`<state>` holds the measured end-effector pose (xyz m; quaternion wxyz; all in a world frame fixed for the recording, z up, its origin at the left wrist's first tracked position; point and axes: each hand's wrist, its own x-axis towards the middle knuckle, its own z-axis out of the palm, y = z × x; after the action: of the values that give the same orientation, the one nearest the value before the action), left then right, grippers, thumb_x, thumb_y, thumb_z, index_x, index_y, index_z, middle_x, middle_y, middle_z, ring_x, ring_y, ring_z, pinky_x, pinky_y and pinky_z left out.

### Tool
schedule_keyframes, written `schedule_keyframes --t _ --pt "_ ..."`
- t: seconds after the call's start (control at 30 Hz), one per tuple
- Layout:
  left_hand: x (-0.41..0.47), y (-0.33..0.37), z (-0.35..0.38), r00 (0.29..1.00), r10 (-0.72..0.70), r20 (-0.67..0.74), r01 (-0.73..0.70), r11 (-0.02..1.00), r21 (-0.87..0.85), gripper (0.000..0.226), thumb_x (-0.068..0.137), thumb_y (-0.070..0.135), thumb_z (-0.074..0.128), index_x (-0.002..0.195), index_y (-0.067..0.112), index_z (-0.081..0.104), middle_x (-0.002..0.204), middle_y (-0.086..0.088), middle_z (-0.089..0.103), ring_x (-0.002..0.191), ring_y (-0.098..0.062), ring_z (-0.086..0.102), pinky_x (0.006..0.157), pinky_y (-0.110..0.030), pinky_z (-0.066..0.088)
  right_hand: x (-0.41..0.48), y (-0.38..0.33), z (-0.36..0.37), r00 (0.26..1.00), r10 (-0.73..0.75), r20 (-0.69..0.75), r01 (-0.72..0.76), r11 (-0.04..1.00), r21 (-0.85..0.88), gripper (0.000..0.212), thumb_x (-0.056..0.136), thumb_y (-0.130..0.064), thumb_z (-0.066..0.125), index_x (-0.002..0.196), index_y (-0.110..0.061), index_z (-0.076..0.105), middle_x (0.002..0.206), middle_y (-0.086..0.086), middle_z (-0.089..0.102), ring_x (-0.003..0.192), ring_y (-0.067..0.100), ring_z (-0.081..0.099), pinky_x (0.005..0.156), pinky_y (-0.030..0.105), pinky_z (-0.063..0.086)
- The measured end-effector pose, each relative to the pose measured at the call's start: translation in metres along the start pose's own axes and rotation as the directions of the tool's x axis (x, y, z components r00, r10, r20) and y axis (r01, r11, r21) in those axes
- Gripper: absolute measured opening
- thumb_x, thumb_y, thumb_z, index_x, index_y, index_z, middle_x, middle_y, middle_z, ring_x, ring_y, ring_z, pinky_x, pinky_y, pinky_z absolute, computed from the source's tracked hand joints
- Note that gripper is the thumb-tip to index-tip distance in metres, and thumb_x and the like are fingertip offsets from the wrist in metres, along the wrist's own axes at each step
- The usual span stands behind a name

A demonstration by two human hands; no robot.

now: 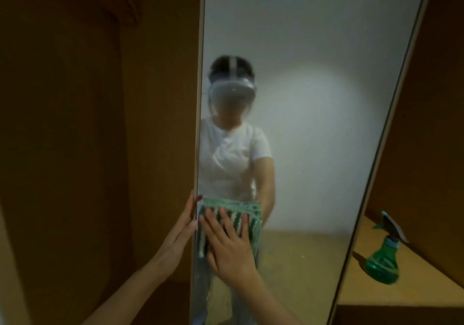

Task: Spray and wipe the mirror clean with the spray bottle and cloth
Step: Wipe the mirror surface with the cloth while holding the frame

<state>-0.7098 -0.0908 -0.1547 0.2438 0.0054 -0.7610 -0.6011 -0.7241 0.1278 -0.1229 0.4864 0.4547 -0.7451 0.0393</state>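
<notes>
A tall narrow mirror [313, 98] stands upright in front of me, its glass hazy. My right hand [227, 245] presses a green and white striped cloth [241, 218] flat against the lower left part of the glass, fingers spread over it. My left hand [182, 226] grips the mirror's left edge just beside the cloth, thumb on the front. A green spray bottle [383, 260] with a pale trigger head stands alone on a wooden surface to the right of the mirror, away from both hands.
Brown wooden panels [88, 149] close in on the left and right of the mirror. The wooden ledge [401, 292] holding the bottle runs along the lower right. The mirror reflects a person in a white shirt and a pale wall.
</notes>
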Motion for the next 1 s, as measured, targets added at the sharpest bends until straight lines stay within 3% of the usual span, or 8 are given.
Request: schedule_keyframes --t 0.23,0.4,0.5,0.57,0.67,0.8,0.9,1.0 --pt "-0.098 0.128 0.050 0.998 0.068 0.011 -0.068 0.993 0.094 0.098 0.063 0.084 0.038 0.145 0.041 0.004 0.152 0.027 0.012 0.141 0.004 0.009 0.113 -0.032 0.014 -0.091 -0.006 0.030 0.946 -0.171 0.274 0.196 0.979 -0.063 0.080 0.078 -0.044 0.042 0.150 -0.029 0.011 0.154 -0.010 0.018 0.145 0.014 0.002 0.116 0.048 -0.010" --pt "-0.073 0.081 0.031 0.978 0.205 0.042 -0.209 0.963 0.170 0.084 0.075 0.070 0.047 0.145 0.034 0.017 0.154 0.010 0.021 0.144 -0.008 0.015 0.116 -0.031 0.013 -0.077 0.034 0.014 0.991 -0.066 0.114 0.070 0.997 -0.026 0.068 0.078 -0.042 0.045 0.144 -0.033 0.029 0.143 -0.016 0.043 0.143 0.010 0.011 0.117 0.041 -0.004" --pt "-0.035 -0.010 -0.010 0.989 0.023 -0.146 -0.030 0.998 -0.049 0.087 0.035 0.086 0.064 0.113 0.051 0.054 0.146 0.007 0.040 0.137 -0.015 0.036 0.114 -0.038 0.028 -0.048 0.078 -0.004 0.994 0.057 -0.098 -0.057 0.998 0.000 0.080 0.080 -0.039 0.044 0.150 -0.030 0.007 0.157 -0.011 0.016 0.146 0.010 0.000 0.117 0.042 -0.002" --pt "-0.056 0.038 0.018 0.997 0.027 -0.069 -0.034 0.995 -0.093 0.076 0.056 0.078 0.061 0.124 0.050 0.045 0.142 0.018 0.042 0.133 -0.001 0.037 0.111 -0.024 0.031 -0.025 0.112 -0.021 0.970 0.140 -0.198 -0.140 0.990 0.012 0.080 0.082 -0.038 0.042 0.150 -0.030 0.001 0.158 -0.011 -0.006 0.146 0.011 -0.003 0.116 0.044 -0.003" --pt "-0.089 0.120 0.070 0.996 0.040 -0.080 -0.045 0.997 -0.060 0.062 0.081 0.040 0.042 0.130 0.055 0.007 0.131 0.036 0.034 0.121 0.024 0.029 0.092 0.006 0.026 0.017 0.160 -0.053 0.877 0.373 -0.304 -0.364 0.927 0.086 0.069 0.089 -0.038 0.034 0.151 -0.026 0.005 0.159 -0.006 -0.004 0.145 0.011 -0.005 0.115 0.047 -0.001" --pt "-0.088 0.114 0.074 0.987 0.124 -0.103 -0.128 0.991 -0.028 0.068 0.077 0.052 0.052 0.127 0.056 0.005 0.130 0.037 0.036 0.120 0.024 0.032 0.091 0.005 0.029 0.061 0.178 -0.074 0.650 0.679 -0.341 -0.618 0.733 0.284 0.063 0.091 -0.038 0.027 0.148 -0.013 0.022 0.155 0.012 0.023 0.144 0.024 0.009 0.113 0.053 0.000" --pt "-0.086 0.117 0.078 0.985 0.124 -0.124 -0.122 0.992 0.020 0.059 0.095 0.016 0.043 0.123 0.053 0.005 0.107 0.062 0.036 0.104 0.039 0.029 0.084 0.006 0.030 0.045 0.148 -0.057 0.722 0.604 -0.337 -0.560 0.796 0.229 0.065 0.090 -0.038 0.031 0.150 -0.016 0.015 0.157 0.008 0.015 0.146 0.020 0.001 0.113 0.054 -0.001" --pt "-0.087 0.124 0.081 0.985 0.110 -0.130 -0.102 0.993 0.066 0.066 0.096 0.007 0.037 0.122 0.061 0.010 0.107 0.062 0.037 0.107 0.036 0.032 0.086 0.010 0.028 -0.004 0.104 -0.025 0.857 0.450 -0.252 -0.424 0.893 0.151 0.073 0.089 -0.038 0.035 0.150 -0.026 -0.001 0.158 -0.007 -0.010 0.146 0.018 -0.009 0.114 0.052 -0.003"
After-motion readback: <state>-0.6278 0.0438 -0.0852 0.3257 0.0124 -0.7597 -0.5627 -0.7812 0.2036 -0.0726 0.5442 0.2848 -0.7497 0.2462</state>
